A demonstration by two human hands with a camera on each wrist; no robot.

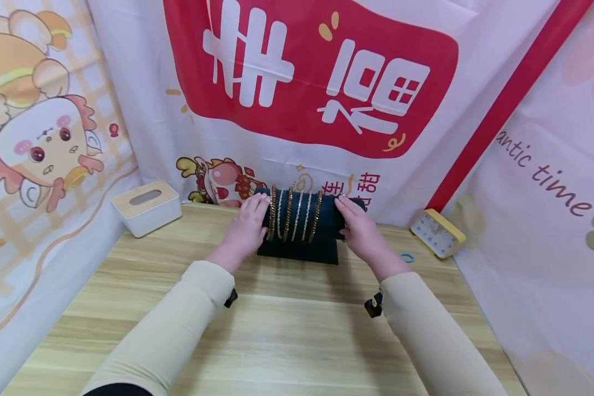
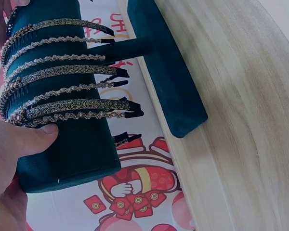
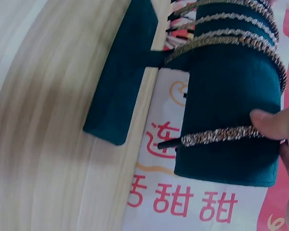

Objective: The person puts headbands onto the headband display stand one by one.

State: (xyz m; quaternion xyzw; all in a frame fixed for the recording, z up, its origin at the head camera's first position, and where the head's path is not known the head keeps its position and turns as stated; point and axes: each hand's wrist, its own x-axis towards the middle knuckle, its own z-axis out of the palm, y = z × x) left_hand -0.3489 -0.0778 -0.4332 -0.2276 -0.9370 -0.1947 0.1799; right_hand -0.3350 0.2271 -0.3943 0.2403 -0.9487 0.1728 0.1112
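Note:
A dark green velvet headband stand (image 1: 297, 252) stands on the table, its padded roll (image 2: 72, 159) ringed by several headbands. Some of these are gold beaded headbands (image 1: 288, 214); others are thin silvery headbands (image 1: 307, 217). At the left end, my left hand (image 1: 245, 228) grips the roll, thumb (image 2: 49, 131) against the outermost headbands. Around the right end, my right hand (image 1: 362, 228) pinches a beaded headband (image 3: 221, 135) that sits apart from the rest. Its thumb (image 3: 264, 121) lies on the beads, while most of its fingers are hidden behind the roll.
On the left stands a white tissue box (image 1: 148, 212) with a wooden lid. A yellow clock (image 1: 438, 234) is at the right edge, with a small blue ring (image 1: 407, 257) beside it. Printed cloth (image 1: 307, 132) hangs close behind the stand.

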